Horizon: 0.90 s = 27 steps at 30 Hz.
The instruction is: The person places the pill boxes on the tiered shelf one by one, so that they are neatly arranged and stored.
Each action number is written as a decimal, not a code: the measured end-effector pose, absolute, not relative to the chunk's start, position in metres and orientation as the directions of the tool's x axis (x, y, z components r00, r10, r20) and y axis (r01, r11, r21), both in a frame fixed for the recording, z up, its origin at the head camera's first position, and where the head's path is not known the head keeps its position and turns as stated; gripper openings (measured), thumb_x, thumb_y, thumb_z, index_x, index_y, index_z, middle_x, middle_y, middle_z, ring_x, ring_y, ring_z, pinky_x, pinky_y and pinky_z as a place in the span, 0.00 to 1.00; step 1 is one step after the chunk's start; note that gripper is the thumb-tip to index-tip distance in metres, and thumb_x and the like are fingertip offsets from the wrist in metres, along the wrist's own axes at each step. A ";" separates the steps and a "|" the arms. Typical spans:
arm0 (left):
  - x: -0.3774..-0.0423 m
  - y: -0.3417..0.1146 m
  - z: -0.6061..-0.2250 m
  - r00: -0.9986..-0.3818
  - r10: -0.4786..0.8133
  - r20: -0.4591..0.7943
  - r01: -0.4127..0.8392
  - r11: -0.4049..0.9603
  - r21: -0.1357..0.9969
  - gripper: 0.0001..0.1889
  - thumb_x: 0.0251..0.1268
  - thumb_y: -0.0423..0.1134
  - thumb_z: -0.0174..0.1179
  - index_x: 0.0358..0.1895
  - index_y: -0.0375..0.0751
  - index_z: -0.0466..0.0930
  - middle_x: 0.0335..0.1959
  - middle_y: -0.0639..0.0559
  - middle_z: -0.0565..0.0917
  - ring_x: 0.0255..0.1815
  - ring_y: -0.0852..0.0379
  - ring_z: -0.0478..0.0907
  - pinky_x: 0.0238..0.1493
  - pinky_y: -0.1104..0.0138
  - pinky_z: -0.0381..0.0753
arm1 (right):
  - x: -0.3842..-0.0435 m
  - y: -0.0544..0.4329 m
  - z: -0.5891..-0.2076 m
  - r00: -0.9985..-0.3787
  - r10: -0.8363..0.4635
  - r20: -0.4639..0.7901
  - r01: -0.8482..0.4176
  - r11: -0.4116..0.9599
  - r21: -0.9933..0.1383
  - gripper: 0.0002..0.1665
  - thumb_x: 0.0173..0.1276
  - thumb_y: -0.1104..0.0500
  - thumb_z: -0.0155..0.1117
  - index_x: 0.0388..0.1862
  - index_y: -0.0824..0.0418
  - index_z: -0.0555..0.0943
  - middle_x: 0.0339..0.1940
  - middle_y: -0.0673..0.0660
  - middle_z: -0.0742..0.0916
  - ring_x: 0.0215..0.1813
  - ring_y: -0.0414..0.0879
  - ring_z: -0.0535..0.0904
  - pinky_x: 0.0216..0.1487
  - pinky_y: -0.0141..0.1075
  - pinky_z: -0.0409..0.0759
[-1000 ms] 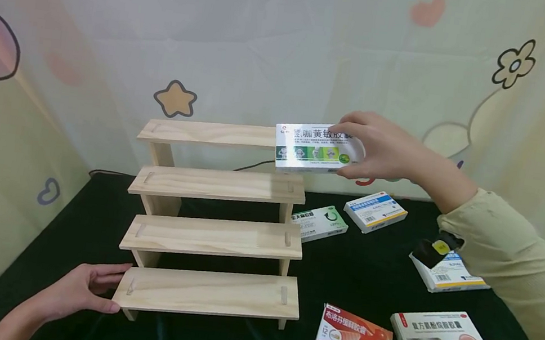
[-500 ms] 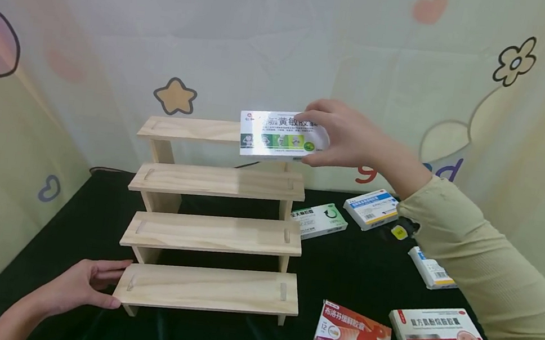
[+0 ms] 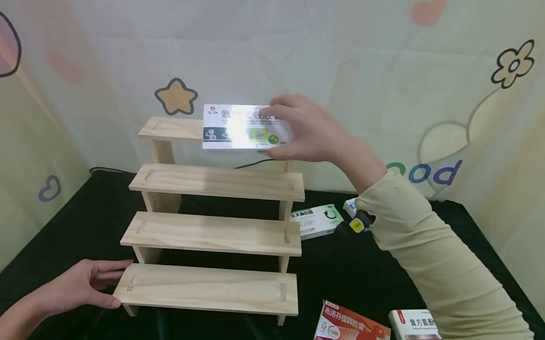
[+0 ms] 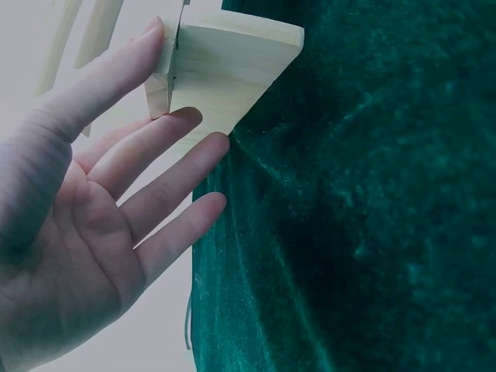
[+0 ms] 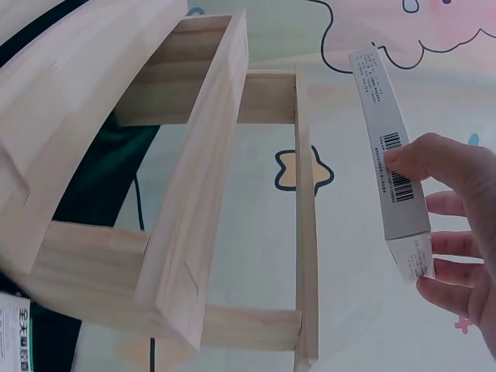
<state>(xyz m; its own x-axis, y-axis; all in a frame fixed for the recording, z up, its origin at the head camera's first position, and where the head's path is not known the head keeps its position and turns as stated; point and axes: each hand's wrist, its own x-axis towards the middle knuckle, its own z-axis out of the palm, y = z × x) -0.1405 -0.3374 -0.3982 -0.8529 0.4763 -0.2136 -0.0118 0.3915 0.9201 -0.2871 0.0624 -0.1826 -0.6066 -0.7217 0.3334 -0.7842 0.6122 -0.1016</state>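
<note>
A wooden tiered shelf rack [image 3: 207, 289] with several steps stands on the dark green cloth. My left hand [image 3: 76, 290] holds the left end of its lowest step, thumb at the front corner and fingertips toward the back. In the left wrist view the thumb [image 4: 132, 62] and index fingertip lie on either side of that board's end. My right hand [image 3: 310, 132] grips a white and green medicine box [image 3: 230, 136] by its right end. The box overlaps the top step in the head view. In the right wrist view the box [image 5: 384, 132] shows its barcode side, with space between it and the top board.
A red-orange medicine box [image 3: 353, 338] and a white and red one [image 3: 417, 338] lie at the front right. Behind the rack's right side are a green and white box [image 3: 317, 221] and a blue and white one [image 3: 349, 206], mostly behind the sleeve [image 3: 443, 276]. A patterned curtain [image 3: 267, 50] hangs behind.
My right hand has carried the medicine box leftward, along the top step. The right sleeve now covers more of the boxes on the right. The left hand has stayed on the rack.
</note>
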 end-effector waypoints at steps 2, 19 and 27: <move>-0.141 -0.337 -0.398 -0.852 0.477 -0.216 -0.009 0.399 0.917 0.41 0.54 0.36 0.64 0.63 0.17 0.50 0.59 0.21 0.61 0.51 0.65 0.76 0.43 0.61 0.79 | -0.289 0.059 -0.184 -0.609 -0.718 0.339 -0.784 0.609 -0.118 0.36 0.50 0.49 0.68 0.59 0.58 0.73 0.59 0.58 0.72 0.59 0.51 0.63 0.53 0.39 0.68; -0.142 -0.337 -0.399 -0.852 0.477 -0.215 0.001 0.412 0.911 0.40 0.55 0.36 0.63 0.63 0.17 0.51 0.58 0.22 0.62 0.53 0.57 0.76 0.43 0.61 0.79 | -0.311 0.027 -0.199 -0.640 -0.681 0.356 -0.760 0.627 -0.167 0.33 0.51 0.49 0.67 0.58 0.56 0.74 0.62 0.58 0.71 0.63 0.52 0.61 0.60 0.42 0.65; -0.142 -0.338 -0.399 -0.850 0.483 -0.212 -0.004 0.396 0.918 0.39 0.55 0.35 0.63 0.63 0.17 0.50 0.59 0.22 0.61 0.52 0.62 0.76 0.44 0.61 0.79 | -0.314 0.011 -0.205 -0.655 -0.675 0.339 -0.751 0.630 -0.197 0.34 0.52 0.49 0.67 0.59 0.56 0.73 0.65 0.59 0.68 0.66 0.52 0.59 0.62 0.41 0.63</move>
